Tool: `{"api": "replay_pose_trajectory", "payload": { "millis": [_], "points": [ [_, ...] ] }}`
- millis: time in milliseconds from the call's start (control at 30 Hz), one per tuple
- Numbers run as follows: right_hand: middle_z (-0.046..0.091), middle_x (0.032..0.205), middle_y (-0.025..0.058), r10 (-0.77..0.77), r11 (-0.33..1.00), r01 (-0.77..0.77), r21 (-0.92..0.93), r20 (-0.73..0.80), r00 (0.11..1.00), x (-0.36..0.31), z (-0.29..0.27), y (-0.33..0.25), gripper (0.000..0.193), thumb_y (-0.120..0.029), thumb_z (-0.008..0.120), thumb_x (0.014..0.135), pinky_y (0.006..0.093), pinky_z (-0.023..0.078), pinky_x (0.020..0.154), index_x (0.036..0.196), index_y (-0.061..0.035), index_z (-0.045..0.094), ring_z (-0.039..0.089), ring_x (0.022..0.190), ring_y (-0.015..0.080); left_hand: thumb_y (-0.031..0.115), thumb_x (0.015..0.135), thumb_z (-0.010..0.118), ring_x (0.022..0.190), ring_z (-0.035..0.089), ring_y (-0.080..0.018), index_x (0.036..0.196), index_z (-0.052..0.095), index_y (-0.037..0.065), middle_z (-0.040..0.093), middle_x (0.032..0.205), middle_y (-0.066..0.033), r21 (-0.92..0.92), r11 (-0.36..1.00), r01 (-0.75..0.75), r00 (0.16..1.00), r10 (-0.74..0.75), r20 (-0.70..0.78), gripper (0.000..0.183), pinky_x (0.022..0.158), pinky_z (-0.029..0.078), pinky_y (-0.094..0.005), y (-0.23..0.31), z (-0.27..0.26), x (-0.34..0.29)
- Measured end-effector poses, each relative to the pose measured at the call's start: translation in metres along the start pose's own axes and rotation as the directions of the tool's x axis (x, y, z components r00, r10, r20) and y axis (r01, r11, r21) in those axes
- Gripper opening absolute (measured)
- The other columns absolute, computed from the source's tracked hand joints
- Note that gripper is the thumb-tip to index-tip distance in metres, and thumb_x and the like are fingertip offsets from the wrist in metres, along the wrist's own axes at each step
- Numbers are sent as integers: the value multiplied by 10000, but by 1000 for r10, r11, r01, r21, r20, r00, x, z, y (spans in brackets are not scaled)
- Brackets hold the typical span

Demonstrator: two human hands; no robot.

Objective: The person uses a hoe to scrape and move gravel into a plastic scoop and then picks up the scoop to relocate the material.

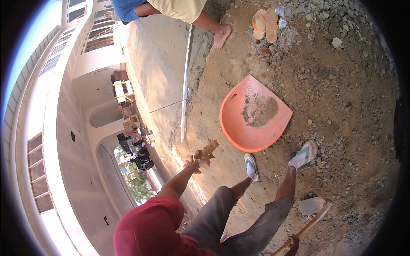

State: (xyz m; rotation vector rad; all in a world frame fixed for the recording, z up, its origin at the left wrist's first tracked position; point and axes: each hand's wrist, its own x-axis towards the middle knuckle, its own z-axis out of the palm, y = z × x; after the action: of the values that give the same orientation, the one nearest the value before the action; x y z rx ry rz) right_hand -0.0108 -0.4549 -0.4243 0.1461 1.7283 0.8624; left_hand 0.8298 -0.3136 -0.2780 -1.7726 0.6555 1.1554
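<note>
My left hand [193, 165] reaches out ahead of my red sleeve, its fingers closed on a crumpled dry brown leaf [207, 152]. At the lower edge, my right hand [294, 243] is wrapped round the wooden handle of a hoe [311, 205]. The hoe's flat metal blade rests on the ground beside my right leg. Ahead of my sandalled feet lies an orange plastic scoop pan [232, 123] with a hand slot and some loose soil inside. Neither hand touches the pan.
A co-worker's bare foot [222, 36] stands at the top, beside a long pale strip [185, 85] and a thin rod [166, 106]. Loose sandals [271, 25] lie near a crumpled clear plastic item [283, 12]. Gravel [337, 42] covers the right; a building [64, 128] rises left.
</note>
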Motion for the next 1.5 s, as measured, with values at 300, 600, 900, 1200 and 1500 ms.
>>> {"api": "replay_pose_trajectory", "payload": {
  "millis": [300,600,900,1200,1500],
  "points": [
    [490,698,48,-62,996,56,-66,-95,993,-25,-10,-21,510,20,620,906,409,521,556,1388,-99,503,510,569,191,534,737,836,1245,514,-366,1565,213,80,377,1525,-162,-971,-234,44,980,-181,88,1131,978,468,-478,122,-5,244],
    [489,709,39,-58,997,50,-54,-167,984,-15,20,-15,492,10,607,918,423,516,572,1372,-140,497,503,577,190,89,793,732,1037,586,-208,1272,477,36,586,1144,-78,-877,-479,-34,977,-201,72,545,840,500,-370,83,165,239],
    [495,704,47,-90,991,92,99,-18,996,10,38,-8,512,16,602,910,397,505,579,1397,-86,483,510,579,200,-47,780,566,1066,641,-261,1317,489,54,606,1201,-104,-868,-492,-63,990,-142,8,552,881,588,-427,-37,279,148],
    [514,746,28,-30,964,72,255,-165,986,-10,73,-8,422,-10,518,968,353,503,600,1384,-81,509,518,623,165,-44,729,628,1001,635,-218,1286,504,43,604,1131,-76,-867,-498,16,987,-131,93,577,852,579,-370,-27,287,167],
    [517,749,30,-650,568,653,501,-214,729,-33,302,-256,423,-12,523,966,353,502,596,1384,-76,509,520,623,166,7,713,634,904,634,-191,1145,577,-2,639,1015,-57,-931,-341,-134,969,-243,-51,437,834,536,-342,-81,262,201]
  ]
}}
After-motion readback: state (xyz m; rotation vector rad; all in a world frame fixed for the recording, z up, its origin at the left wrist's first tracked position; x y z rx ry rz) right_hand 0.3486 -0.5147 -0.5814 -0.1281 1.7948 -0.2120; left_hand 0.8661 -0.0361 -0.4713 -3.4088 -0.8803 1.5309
